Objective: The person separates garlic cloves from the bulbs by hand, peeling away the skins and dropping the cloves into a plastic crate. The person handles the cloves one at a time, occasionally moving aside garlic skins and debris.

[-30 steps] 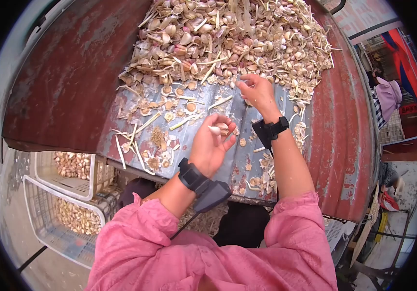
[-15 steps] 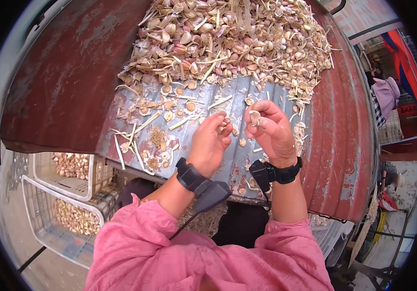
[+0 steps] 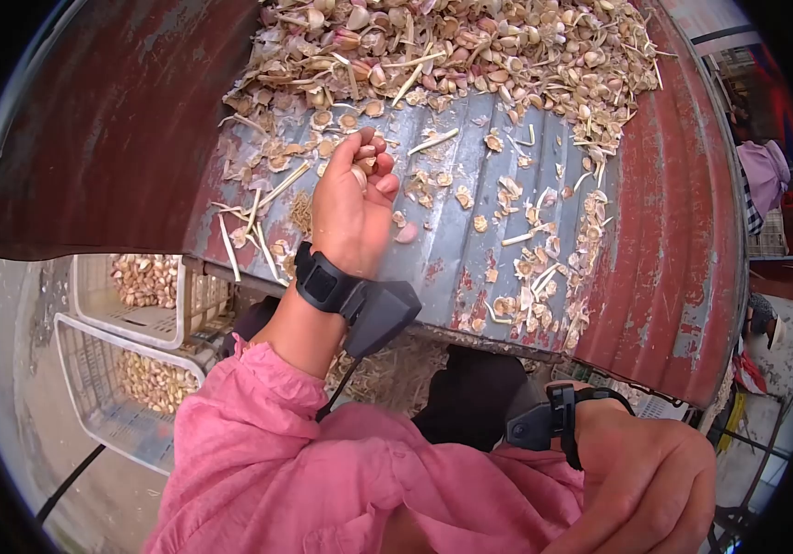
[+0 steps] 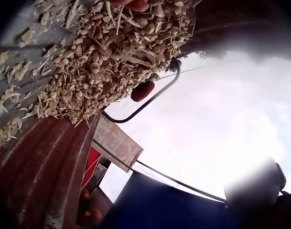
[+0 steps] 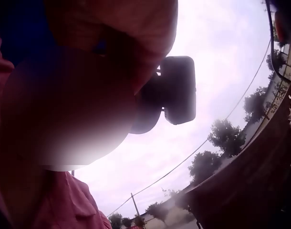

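My left hand is palm up over the corrugated metal sheet, its fingers curled round a few garlic cloves. Part of its fingers shows at the top edge of the left wrist view. A single pinkish clove lies on the sheet just right of that hand. My right hand is off the sheet, low at the right beside my body, back of the hand upward. Its fingertips are hidden below the hand, so I cannot tell whether it holds anything. Beyond the left hand spreads a large garlic pile.
Dry stems, peel scraps and root ends are scattered over the sheet. At lower left two plastic crates hold loose cloves. The sheet's front edge runs above my lap. A person in a lilac garment is at far right.
My right hand reached at the pile, came back pinching a pale garlic piece, then swung down right beside my body. My left hand keeps its cloves and sits further up and left in view.
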The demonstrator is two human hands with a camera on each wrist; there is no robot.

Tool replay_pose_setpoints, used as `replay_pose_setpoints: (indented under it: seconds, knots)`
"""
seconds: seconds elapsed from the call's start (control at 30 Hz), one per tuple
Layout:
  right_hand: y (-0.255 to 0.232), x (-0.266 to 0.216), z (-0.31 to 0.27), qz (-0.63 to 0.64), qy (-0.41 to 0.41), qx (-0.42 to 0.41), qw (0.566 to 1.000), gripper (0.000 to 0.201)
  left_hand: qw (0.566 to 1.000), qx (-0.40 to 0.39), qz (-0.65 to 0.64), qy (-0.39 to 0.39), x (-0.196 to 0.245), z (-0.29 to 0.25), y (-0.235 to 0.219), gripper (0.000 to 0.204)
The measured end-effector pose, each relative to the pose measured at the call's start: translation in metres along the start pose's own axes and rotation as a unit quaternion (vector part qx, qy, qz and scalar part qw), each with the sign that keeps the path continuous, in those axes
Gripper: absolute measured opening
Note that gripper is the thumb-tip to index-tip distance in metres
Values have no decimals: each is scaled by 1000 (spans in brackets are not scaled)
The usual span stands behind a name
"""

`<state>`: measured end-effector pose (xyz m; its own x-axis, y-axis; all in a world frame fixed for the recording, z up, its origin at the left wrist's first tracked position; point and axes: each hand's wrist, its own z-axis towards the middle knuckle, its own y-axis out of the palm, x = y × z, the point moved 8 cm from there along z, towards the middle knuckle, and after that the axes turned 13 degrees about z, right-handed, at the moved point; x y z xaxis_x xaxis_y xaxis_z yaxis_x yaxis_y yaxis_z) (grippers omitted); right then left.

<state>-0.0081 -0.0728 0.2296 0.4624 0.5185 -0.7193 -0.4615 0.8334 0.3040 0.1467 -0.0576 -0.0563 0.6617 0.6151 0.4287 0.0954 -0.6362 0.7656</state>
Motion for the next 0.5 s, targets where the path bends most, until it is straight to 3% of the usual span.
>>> replay_pose_setpoints:
  seconds: [0.03, 0.1, 0.23, 0.3, 0.33, 0.43, 0.47, 0.5]
  knots:
    - [0, 6, -1, 4, 2, 4, 1000, 6, 1000, -10, -4, -1, 0, -2, 0, 14]
    - [5, -3, -5, -36, -148, -38, 988, 6, 1000, -15, -5, -6, 1, -2, 0, 14]
    - [11, -3, 3, -37, -119, -54, 991, 6, 999, -25, -26, -33, -2, -2, -5, 13]
    - [5, 1, 4, -47, -62, 38, 996, 9, 1000, -14, 4, -23, 1, -2, -7, 17]
    - [3, 3, 4, -47, -62, 36, 996, 9, 1000, -15, 3, -22, 2, -4, -5, 17]
    - [-21, 26, -1, -344, 1, 99, 934, 16, 998, -34, 20, -48, -4, -19, 8, 22]
    - [-33, 34, -4, -437, 21, 118, 891, 21, 994, -46, -3, -104, -12, -26, 16, 24]
    - [-54, 60, -4, -531, 77, 75, 840, 26, 985, -58, -27, -160, -21, -31, 23, 25]
